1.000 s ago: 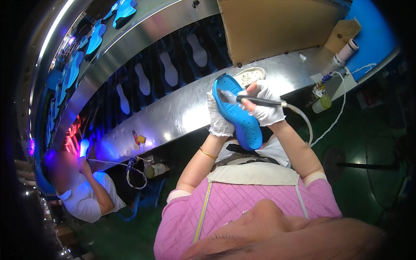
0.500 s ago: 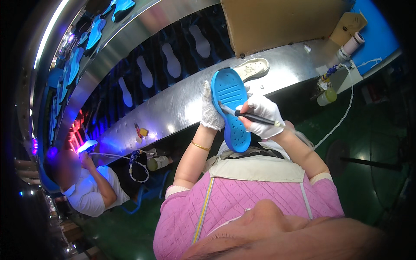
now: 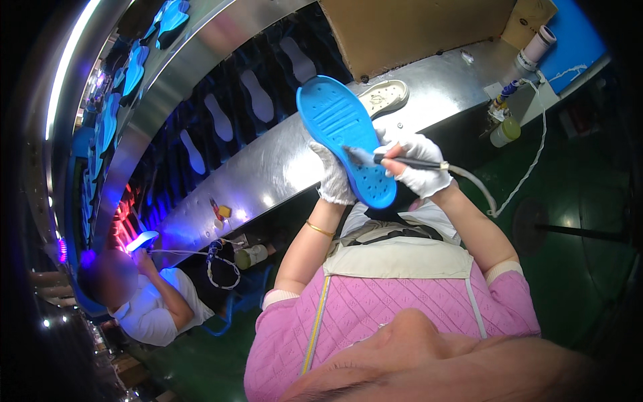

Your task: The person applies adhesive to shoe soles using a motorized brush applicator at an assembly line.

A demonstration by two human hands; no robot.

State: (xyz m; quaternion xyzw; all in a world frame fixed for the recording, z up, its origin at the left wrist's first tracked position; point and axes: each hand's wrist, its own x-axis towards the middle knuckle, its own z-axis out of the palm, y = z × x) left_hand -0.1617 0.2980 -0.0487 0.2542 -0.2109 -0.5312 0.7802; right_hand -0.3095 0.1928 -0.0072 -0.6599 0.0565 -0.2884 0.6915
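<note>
A bright blue shoe sole [image 3: 339,121] with ridges and small holes is held up before me, its wide end tilted to the far left. My left hand [image 3: 333,175], in a whitish work glove, grips it along its left edge; some of the fingers are hidden behind it. In my right hand [image 3: 420,166], also gloved but with bare fingertips, is a black-handled brush [image 3: 415,163] with a pale hose running from its rear end. The brush's bristles are over the sole's narrower half, blurred by motion. Beyond the sole, a cream-coloured shoe sole [image 3: 386,98] lies on the metal bench.
The shiny metal bench [image 3: 268,175] runs alongside a dark conveyor carrying several pale insoles [image 3: 257,96]. A cardboard sheet [image 3: 408,33] stands behind. At right are a capped jar [image 3: 506,132] and hose [image 3: 540,144]. A co-worker [image 3: 157,301] sits at left.
The blue sole has risen and turned, its wide end swinging up and left. My right hand has shifted slightly right, and the brush now lies more level over the narrower half.
</note>
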